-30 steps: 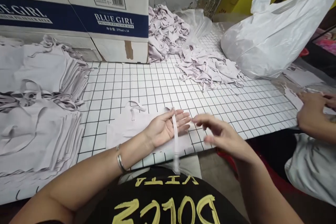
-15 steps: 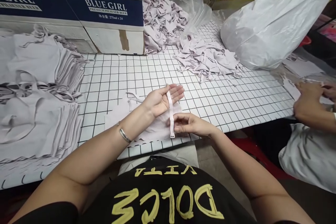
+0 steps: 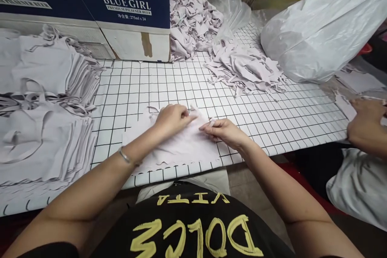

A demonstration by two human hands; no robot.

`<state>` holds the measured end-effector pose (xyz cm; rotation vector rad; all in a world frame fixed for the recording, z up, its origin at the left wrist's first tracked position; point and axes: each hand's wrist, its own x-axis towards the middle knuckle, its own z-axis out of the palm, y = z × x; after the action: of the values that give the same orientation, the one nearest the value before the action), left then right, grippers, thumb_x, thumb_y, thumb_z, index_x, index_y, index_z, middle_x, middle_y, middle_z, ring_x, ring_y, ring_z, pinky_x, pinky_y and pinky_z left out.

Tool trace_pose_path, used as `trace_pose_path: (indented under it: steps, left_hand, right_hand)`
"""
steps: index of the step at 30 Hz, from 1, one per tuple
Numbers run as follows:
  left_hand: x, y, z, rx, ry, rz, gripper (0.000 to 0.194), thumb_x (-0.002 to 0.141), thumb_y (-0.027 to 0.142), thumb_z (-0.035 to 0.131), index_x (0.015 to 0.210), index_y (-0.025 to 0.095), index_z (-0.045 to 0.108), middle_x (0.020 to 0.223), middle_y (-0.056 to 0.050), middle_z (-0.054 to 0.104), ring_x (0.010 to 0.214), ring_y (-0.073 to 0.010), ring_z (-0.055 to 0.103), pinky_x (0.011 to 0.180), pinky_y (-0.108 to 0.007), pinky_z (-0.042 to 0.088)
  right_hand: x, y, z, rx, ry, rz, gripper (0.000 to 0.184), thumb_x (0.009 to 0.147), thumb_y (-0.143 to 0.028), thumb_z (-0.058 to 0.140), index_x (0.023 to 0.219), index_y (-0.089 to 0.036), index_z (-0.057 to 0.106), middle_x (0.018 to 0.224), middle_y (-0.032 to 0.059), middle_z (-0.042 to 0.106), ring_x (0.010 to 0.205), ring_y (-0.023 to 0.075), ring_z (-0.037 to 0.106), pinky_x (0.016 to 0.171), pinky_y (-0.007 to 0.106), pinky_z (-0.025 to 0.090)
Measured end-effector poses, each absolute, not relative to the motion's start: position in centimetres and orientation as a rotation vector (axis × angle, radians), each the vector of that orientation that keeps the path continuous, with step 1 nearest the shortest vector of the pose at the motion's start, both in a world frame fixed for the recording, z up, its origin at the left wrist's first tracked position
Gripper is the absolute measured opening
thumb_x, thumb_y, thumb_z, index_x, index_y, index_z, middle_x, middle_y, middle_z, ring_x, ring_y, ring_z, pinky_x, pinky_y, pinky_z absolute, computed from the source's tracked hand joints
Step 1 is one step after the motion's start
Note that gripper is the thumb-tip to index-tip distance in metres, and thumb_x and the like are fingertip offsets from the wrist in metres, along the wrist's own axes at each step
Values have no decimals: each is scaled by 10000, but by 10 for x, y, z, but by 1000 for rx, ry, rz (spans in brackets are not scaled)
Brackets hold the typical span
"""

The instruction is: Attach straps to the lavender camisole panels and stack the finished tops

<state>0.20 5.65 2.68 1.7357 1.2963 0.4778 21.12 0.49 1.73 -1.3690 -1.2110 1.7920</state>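
A pale pink garment (image 3: 187, 151) with thin straps lies flat on the table in front of me. Over its upper left part is my left hand (image 3: 172, 119), back up, fingers curled together; whatever they pinch, if anything, is hidden. A short gap away, at the garment's upper right, my right hand (image 3: 223, 131) pinches a pale strap (image 3: 212, 122) between thumb and fingers. Most of that strap is covered by the fingers. Between the two hands a loose strap end of the garment (image 3: 193, 109) sticks up.
Stacks of folded pale garments (image 3: 54, 137) stand at left, before a beer carton (image 3: 136, 44). Loose pale pieces (image 3: 248, 66) lie in heaps behind my hands. A white plastic bag (image 3: 317, 36) stands back right. Another person's hand (image 3: 365, 117) works at the right edge.
My left hand has turned from palm up, with the strap across it, to back up with curled fingers. My right hand has risen slightly and now pinches the strap, whose hanging length no longer shows.
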Motion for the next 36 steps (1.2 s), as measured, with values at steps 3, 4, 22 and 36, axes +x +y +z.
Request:
trace_pose_path:
  steps: [3, 4, 22, 36]
  left_hand:
    - [-8, 31, 9, 2158, 1429, 328, 281, 788, 461, 681, 809, 190, 612, 934, -81, 642, 998, -298, 484, 927, -501, 282]
    - [-8, 25, 6, 2195, 1444, 297, 248, 811, 432, 663, 837, 192, 608, 953, -79, 639, 998, -292, 478, 912, -488, 273]
    - [0, 22, 3, 1970, 1424, 334, 102, 843, 303, 633, 861, 204, 649, 931, -44, 690, 1005, -268, 500, 881, -448, 239]
    - [-1, 23, 0, 1987, 1399, 383, 207, 817, 320, 695, 679, 177, 638, 854, -26, 711, 971, -251, 520, 871, -451, 226]
  right_hand:
    - [214, 17, 15, -1342, -955, 1816, 305, 629, -295, 840, 865, -148, 714, 684, 2, 648, 592, 88, 582, 604, 256, 506]
    - [214, 21, 15, -1328, -920, 1831, 308, 621, -289, 844, 852, -147, 698, 688, 2, 643, 624, 96, 601, 634, 261, 515]
    - [197, 37, 5, -1251, -1839, 1282, 153, 770, -265, 661, 873, -200, 570, 876, 8, 583, 753, 118, 542, 737, 278, 453]
    - [192, 39, 18, -1255, -2339, 1094, 51, 824, -229, 568, 851, -209, 529, 790, -12, 622, 684, 118, 554, 659, 237, 412]
